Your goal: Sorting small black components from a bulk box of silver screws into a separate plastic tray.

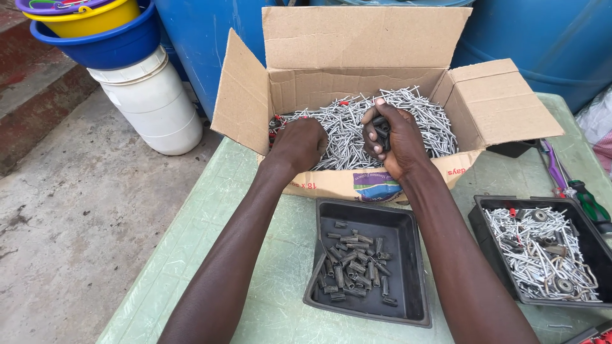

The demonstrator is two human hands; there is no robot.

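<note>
Both hands reach into an open cardboard box (357,95) that stands at the far side of a pale green tabletop (280,255), its flaps folded out to the left, back and right. The box is filled with a tangled heap of silvery metal screws (344,137). The left hand (298,144) rests knuckles-up on the heap at the left of the box, its fingers curled together and buried among the screws; whether they grip anything cannot be told. The right hand (390,139) is held just above the heap near the middle, its fingers clamped around a small bunch of dark wall plugs (381,129) that show between thumb and forefinger.

On the tabletop just in front of the box lies a black plastic tray (408,280) with a loose pile of grey wall plugs (354,267) in its left half. To its right a second black tray (590,245) holds more silver screws and washers. A green-handled screwdriver (590,204) lies beside it. Beyond the tabletop, on the floor to the left, stand a white bucket (153,105) topped with stacked coloured basins (102,32), and blue barrels (542,38) behind.
</note>
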